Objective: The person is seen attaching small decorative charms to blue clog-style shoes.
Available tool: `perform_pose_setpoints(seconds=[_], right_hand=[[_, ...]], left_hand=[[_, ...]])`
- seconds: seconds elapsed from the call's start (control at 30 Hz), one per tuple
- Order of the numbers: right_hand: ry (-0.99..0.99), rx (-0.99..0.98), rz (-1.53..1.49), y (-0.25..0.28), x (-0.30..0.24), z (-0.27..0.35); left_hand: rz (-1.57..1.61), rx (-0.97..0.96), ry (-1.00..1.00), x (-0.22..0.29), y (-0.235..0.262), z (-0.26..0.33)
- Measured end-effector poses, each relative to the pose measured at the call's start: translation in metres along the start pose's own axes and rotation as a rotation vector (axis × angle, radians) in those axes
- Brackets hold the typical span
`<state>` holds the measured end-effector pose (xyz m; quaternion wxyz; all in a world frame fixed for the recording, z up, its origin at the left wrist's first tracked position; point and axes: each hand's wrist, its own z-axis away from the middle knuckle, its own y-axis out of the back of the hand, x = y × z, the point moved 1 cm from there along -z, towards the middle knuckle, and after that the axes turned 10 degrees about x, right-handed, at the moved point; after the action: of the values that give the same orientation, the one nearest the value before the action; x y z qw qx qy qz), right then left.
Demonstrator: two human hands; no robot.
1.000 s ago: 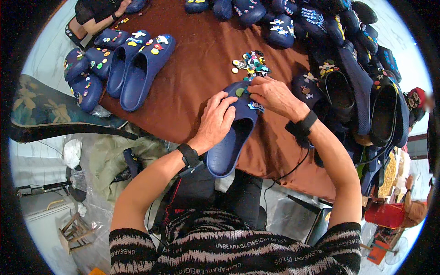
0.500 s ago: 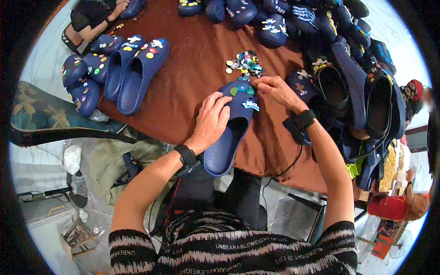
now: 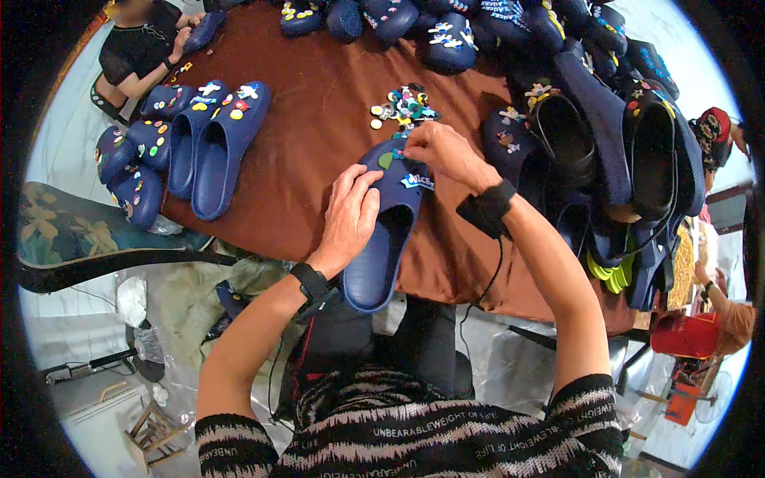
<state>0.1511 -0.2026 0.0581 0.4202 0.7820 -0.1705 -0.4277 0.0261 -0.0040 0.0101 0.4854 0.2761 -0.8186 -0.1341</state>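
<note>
A navy clog (image 3: 370, 267) lies on the brown cloth before me, its toe pointing away and its heel at the table's near edge. My left hand (image 3: 351, 209) grips its left side, fingers bent over the upper. Above the toe, my right hand (image 3: 446, 155) is closed in a pinch, the fingertips at a small blue flower-shaped shoe charm (image 3: 398, 154) that they partly cover. Beside it on the upper sit a green charm (image 3: 386, 161) and a white-and-blue lettered charm (image 3: 417, 182). Just beyond the toe lies a pile of loose charms (image 3: 406, 103).
Decorated navy clogs (image 3: 227, 151) stand at the left; more crowd the far edge and the right, including a dark clog (image 3: 562, 131). A black cable (image 3: 498, 271) hangs from my right wrist. Another person (image 3: 139, 48) handles a clog at the far left.
My right hand has moved left and closer over the clog's toe, covering charms that showed before. My left hand keeps its hold on the clog. The whole view has shifted slightly.
</note>
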Motion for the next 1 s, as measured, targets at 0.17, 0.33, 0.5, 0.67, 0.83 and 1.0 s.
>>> perform_pose_setpoints(seconds=[0.17, 0.33, 0.5, 0.67, 0.83, 1.0], right_hand=[[-0.124, -0.255, -0.022, -0.003, 0.033, -0.046], [-0.069, -0.666, 0.492, -0.007, -0.033, -0.084], [-0.084, -0.489, 0.534, -0.026, -0.042, -0.094], [-0.024, -0.914, 0.738, -0.017, -0.03, -0.11], [-0.176, -0.745, 0.063, 0.002, 0.004, -0.086], [-0.025, -0.648, 0.331, 0.006, -0.011, -0.069]], left_hand=[[-0.003, -0.003, -0.006, 0.0, -0.005, -0.002], [-0.021, -0.001, 0.03, -0.01, 0.003, 0.003], [-0.009, -0.009, 0.018, -0.005, -0.003, 0.0], [0.026, 0.007, -0.007, -0.003, -0.006, 0.0], [0.005, -0.011, 0.006, -0.005, -0.002, 0.001], [-0.003, -0.008, 0.009, -0.01, -0.002, 0.002]])
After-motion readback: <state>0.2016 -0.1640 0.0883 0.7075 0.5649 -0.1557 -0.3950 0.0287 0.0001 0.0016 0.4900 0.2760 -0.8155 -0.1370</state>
